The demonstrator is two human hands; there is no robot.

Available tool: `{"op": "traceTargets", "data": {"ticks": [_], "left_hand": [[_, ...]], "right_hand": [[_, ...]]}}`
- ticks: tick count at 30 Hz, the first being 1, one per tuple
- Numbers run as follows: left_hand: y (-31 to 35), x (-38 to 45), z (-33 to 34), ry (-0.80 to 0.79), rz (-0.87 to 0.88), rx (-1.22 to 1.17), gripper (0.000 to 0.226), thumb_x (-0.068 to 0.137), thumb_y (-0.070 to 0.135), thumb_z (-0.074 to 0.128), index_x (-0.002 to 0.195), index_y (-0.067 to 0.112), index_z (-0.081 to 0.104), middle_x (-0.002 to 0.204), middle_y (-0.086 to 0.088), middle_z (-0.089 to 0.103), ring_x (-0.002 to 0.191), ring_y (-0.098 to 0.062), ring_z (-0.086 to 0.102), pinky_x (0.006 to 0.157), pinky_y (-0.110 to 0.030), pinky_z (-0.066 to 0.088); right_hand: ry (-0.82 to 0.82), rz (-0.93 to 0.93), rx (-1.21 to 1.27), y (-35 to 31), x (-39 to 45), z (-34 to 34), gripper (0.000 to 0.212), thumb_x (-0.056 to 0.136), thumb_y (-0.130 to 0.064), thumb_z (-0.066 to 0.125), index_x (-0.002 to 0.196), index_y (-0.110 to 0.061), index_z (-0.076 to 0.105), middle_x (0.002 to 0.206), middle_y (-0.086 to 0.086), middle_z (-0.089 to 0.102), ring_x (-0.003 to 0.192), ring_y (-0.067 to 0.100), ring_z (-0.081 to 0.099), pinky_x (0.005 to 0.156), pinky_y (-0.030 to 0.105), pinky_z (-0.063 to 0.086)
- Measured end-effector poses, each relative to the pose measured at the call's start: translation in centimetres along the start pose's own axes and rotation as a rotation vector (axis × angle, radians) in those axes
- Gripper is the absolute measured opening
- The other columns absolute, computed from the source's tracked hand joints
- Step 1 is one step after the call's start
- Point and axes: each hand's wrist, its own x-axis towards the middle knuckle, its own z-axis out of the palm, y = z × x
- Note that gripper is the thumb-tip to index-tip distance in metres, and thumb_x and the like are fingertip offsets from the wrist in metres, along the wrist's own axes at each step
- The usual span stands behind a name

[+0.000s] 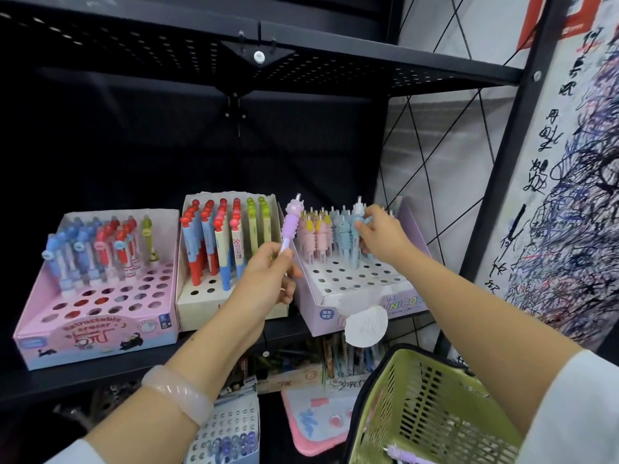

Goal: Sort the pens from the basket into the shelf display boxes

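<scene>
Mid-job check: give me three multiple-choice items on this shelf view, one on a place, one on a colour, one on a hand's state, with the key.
1. Where does the green basket sit in the view?
A. lower right, below the right arm
B. on the top shelf
C. left of the pink display box

2. What colour is the pen in the left hand?
A. red
B. purple
C. green

3. What is the right hand doing?
A. hanging idle
B. pressing flat on the basket
C. its grip is closed on a blue pen at the unicorn display box

Key:
1 A: the basket fills the lower right corner, under the right forearm.
2 B: the purple pen rises from the left hand's fingers.
3 C: the fingers pinch the blue pen among the pens standing in the unicorn display box.
</scene>
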Motion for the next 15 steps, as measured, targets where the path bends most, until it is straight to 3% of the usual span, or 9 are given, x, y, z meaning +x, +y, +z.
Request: {"op": "traceTargets", "data": {"ticks": [4,7,10,13,15], "left_hand": [[0.1,-0.4,0.1,-0.019,0.000,-0.021,0.013,0.098,0.022,0.041,0.093,0.016,0.051,0.070,-0.001,0.058,0.046,-0.009,0.046,0.044,-0.021,0.039],[0.3,-0.7,0.0,-0.024,0.007,-0.015,0.013,0.098,0.022,0.042,0.092,0.015,0.050,0.071,-0.001,0.058,0.047,-0.008,0.048,0.044,-0.020,0.040],[0.4,-0.8,-0.1,-0.020,0.016,-0.008,0.013,0.098,0.022,0.041,0.092,0.016,0.050,0.071,-0.001,0.059,0.048,-0.008,0.049,0.045,-0.020,0.041],[0.5,-0.8,0.1,-0.023,0.021,-0.001,0.012,0.099,0.022,0.041,0.093,0.017,0.050,0.072,-0.001,0.059,0.050,-0.008,0.050,0.046,-0.021,0.041],[0.5,-0.9,0.4,-0.023,0.020,0.011,0.012,0.099,0.022,0.041,0.094,0.017,0.050,0.073,-0.001,0.059,0.052,-0.010,0.049,0.048,-0.021,0.042]], "right_hand": [[-0.096,0.059,-0.090,0.7,0.1,1.0,0.035,0.098,-0.020,0.044,0.129,-0.004,0.042,0.089,0.011,0.054,0.084,0.022,0.048,0.072,0.030,0.043],[-0.149,0.081,-0.150,1.1,-0.7,1.7,0.037,0.098,-0.020,0.045,0.131,-0.004,0.042,0.076,0.002,0.050,0.086,0.023,0.048,0.072,0.030,0.041],[-0.063,0.080,-0.182,0.4,-1.3,1.2,0.039,0.095,-0.020,0.050,0.131,-0.004,0.044,0.109,0.014,0.061,0.103,0.029,0.055,0.089,0.035,0.045],[0.091,-0.048,0.086,-2.5,-2.4,0.3,0.024,0.094,-0.025,0.051,0.113,-0.013,0.056,0.095,0.000,0.062,0.086,0.016,0.057,0.076,0.029,0.048],[-0.077,-0.115,0.392,-5.1,-3.7,0.0,0.015,0.094,-0.032,0.050,0.094,-0.023,0.062,0.084,-0.009,0.063,0.080,0.008,0.060,0.069,0.024,0.052]]}}
